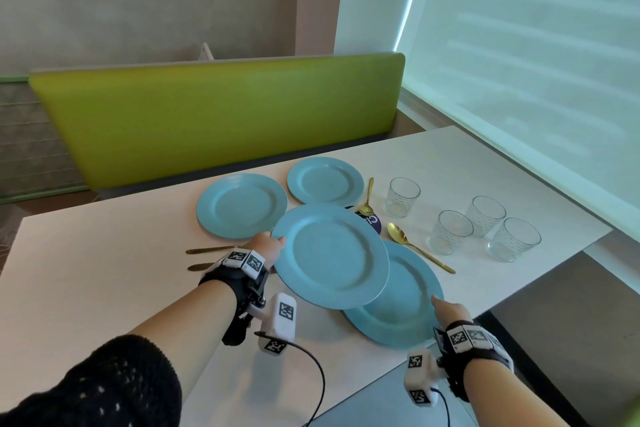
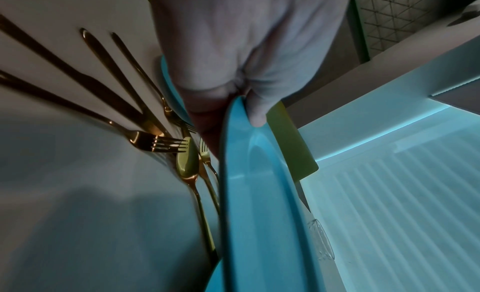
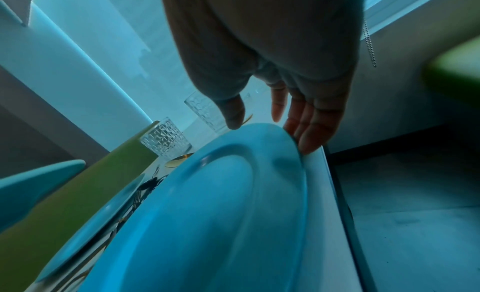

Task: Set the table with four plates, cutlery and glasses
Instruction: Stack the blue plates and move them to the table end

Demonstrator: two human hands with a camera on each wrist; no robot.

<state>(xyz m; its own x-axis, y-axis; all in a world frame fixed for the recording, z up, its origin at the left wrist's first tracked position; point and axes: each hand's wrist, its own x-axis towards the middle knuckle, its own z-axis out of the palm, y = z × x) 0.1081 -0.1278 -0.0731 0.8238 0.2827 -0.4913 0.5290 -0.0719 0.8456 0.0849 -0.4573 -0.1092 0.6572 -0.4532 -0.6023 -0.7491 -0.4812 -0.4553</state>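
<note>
Four blue plates are in the head view. My left hand (image 1: 273,250) (image 2: 231,115) grips the left rim of one plate (image 1: 332,256) (image 2: 259,214), thumb on top and fingers beneath, holding it tilted above the table. It overlaps a second plate (image 1: 408,312) (image 3: 207,224) lying near the table's right edge. My right hand (image 1: 445,307) (image 3: 270,132) is open at that plate's near-right rim, straight fingers (image 3: 309,136) touching the edge, thumb just above it. Two more plates (image 1: 242,206) (image 1: 323,180) lie farther back. Several clear glasses (image 1: 450,232) stand at the right.
Gold spoons (image 1: 367,199) (image 1: 419,248) lie between plates and glasses. Gold forks (image 2: 155,143), a spoon (image 2: 187,158) and knives lie under and left of the lifted plate. The white table (image 1: 104,270) ends just right of my right hand. A green bench back (image 1: 214,121) stands behind.
</note>
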